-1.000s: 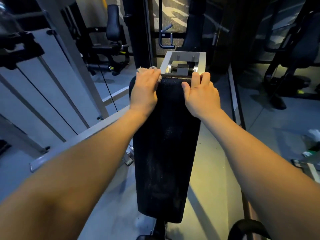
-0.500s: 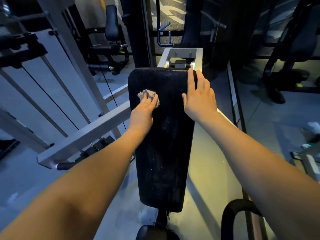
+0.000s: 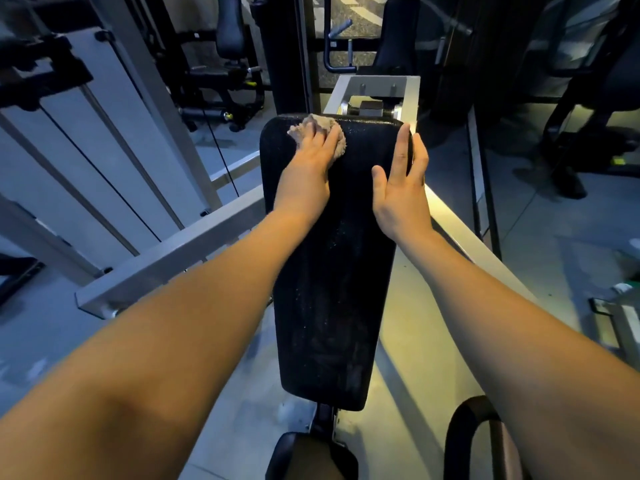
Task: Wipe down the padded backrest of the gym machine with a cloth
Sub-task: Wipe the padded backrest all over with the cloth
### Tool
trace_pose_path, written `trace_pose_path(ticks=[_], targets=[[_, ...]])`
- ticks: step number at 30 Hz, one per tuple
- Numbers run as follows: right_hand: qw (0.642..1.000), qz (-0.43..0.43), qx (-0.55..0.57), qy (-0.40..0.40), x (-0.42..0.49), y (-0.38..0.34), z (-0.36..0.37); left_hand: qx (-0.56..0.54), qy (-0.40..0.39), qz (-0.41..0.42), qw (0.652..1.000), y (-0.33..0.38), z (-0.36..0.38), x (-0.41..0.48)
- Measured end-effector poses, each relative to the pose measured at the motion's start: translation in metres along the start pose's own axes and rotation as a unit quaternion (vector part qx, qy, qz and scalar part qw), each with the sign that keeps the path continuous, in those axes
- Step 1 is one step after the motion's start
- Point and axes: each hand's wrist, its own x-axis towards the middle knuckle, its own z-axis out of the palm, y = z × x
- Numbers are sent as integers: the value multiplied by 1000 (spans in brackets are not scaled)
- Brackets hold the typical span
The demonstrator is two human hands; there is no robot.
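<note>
- Backrest (image 3: 332, 271): long black pad with a pebbled, vinyl-like skin and rounded corners. It is widest at the far end and tapers toward us. Pale specks and faint smears show along its face.
- Cloth (image 3: 322, 121): small beige-pink rag with a fuzzy terry nap, bunched into a lump. It sits on the pad's far left corner, touching the top edge.
- Our left hand (image 3: 308, 157) lies palm-down on the cloth, fingers straight and held together, pressing it flat into the pad. Cloth sticks out past the fingertips and on the thumb side.
- Our right hand (image 3: 401, 188) rests on the pad's right side near the top and holds nothing. The fingers are straight and slightly spread and the thumb is splayed inward on the face. The forefinger lies on the pad; the outer fingers hang over the right edge.
- Frame (image 3: 173, 258): square-section steel tube in matte light grey paint, running under the pad on both sides.
- Bracket (image 3: 377, 81): open rectangular bracket just behind the pad's top, same grey tube, with two bolt heads and a shiny metal roller inside.
- Cables (image 3: 114, 188): thin black lines running diagonally, left of the pad.
- Seat (image 3: 304, 455): dark rounded cushion at the near end, below the pad.
- Far machine (image 3: 221, 81): black, with small yellow marks too small to read.
- Floor (image 3: 571, 220): smooth and grey.
</note>
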Motion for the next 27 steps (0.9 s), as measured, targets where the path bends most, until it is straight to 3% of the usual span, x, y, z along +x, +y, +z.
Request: trace_pose_path(ticks=[5, 12, 14, 17, 19, 24, 27], targets=[[999, 5, -45, 22, 5, 14, 15, 31, 5, 8, 999, -9, 33, -23], [998, -6, -60, 2, 2, 18, 12, 92, -183, 7, 979, -17, 48, -91], [998, -5, -59, -1, 3, 17, 10, 71, -156, 20, 985, -20, 30, -76], [999, -2, -51, 2, 4, 18, 12, 10, -25, 19, 999, -19, 13, -45], [999, -1, -47, 5, 4, 20, 14, -13, 18, 25, 999, -7, 17, -22], [998, -10, -59, 14, 6, 23, 18, 14, 39, 54, 998, 9, 52, -28], [997, -10, -70, 9, 4, 21, 17, 61, -49, 69, 995, -4, 68, -76]])
